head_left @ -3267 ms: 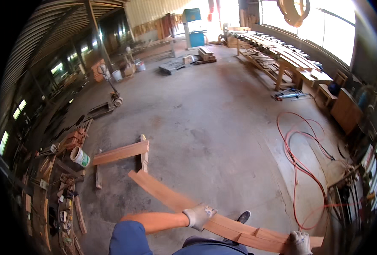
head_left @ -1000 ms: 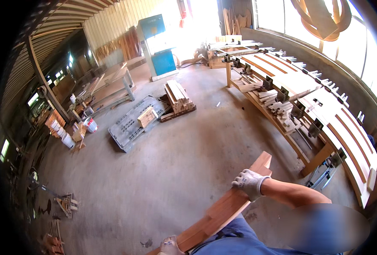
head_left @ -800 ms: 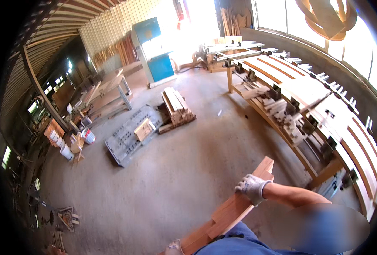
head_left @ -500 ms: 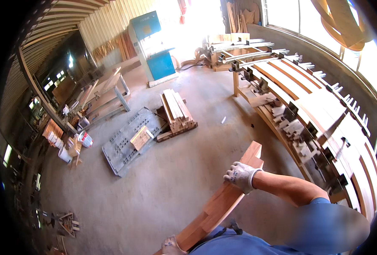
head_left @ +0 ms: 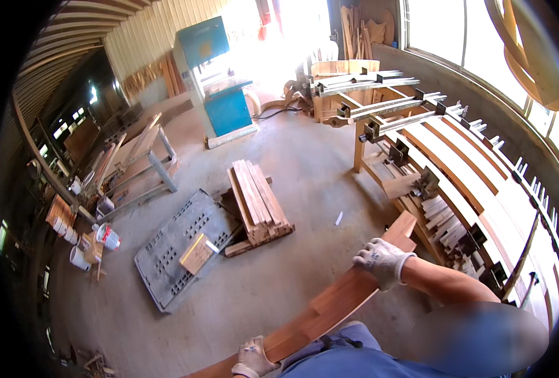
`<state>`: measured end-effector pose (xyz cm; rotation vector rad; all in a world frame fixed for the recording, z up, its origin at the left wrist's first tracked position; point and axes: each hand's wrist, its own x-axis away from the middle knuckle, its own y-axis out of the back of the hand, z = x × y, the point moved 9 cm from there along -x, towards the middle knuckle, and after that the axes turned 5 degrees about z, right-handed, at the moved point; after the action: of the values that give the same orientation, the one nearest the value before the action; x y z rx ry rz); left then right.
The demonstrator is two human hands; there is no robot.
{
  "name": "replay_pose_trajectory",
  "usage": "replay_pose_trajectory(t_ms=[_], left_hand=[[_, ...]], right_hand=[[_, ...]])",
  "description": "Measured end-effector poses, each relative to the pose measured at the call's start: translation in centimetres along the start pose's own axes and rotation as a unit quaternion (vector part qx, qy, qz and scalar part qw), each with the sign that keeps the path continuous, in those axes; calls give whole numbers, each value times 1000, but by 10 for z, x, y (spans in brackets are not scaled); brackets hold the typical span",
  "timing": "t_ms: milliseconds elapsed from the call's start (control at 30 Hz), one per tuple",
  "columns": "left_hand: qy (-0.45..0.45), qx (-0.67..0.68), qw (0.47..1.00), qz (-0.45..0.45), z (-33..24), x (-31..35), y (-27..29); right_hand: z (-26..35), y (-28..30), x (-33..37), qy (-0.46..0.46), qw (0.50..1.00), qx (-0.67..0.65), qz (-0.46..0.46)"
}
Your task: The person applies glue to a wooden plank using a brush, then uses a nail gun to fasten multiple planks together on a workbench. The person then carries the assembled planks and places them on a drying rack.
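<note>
Across the front of my body runs a long reddish-brown wooden board (head_left: 320,309), slanting from the lower left up to the right. Its far end is stepped, as if strips of unequal length are joined. My right hand (head_left: 383,261), in a whitish work glove, is wrapped over the board near that end. Nearer the lower edge, my left hand (head_left: 254,358), gloved the same way, grips the board's other part. The board's lower left end runs out of the picture.
A workbench (head_left: 390,184) with clamped wooden strips stands on the right. Ahead on the floor lie a stack of wood strips (head_left: 257,195) and a grey plastic pallet (head_left: 166,252) bearing a small wooden piece (head_left: 197,253). Farther back are a blue machine (head_left: 229,113) and buckets (head_left: 108,236).
The pallet and wood stack now appear lower and nearer, as my view has shifted forward. Both hands keep hold of the board, which sits farther right at its far end.
</note>
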<state>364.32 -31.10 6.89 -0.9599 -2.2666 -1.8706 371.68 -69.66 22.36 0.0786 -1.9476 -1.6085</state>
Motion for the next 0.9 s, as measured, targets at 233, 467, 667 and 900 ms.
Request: replay_pose_trajectory(t_ms=[233,467,667,900], left_hand=[[-52,-51,997,14,-20,-187,92],[-58,-39,997,-24,-43,-333,134],[-76,-87,992,-55,-72,-454,215],[-132,-83,986,57,-121,-632,313]], right_hand=[[-150,22,-61,-49,998,-14,30],[-301,46,-134,-48,998,-26,10],[-423,88,-180,-59,997,-41,-18],[-547,110,-221,-124,988,-73,-55]])
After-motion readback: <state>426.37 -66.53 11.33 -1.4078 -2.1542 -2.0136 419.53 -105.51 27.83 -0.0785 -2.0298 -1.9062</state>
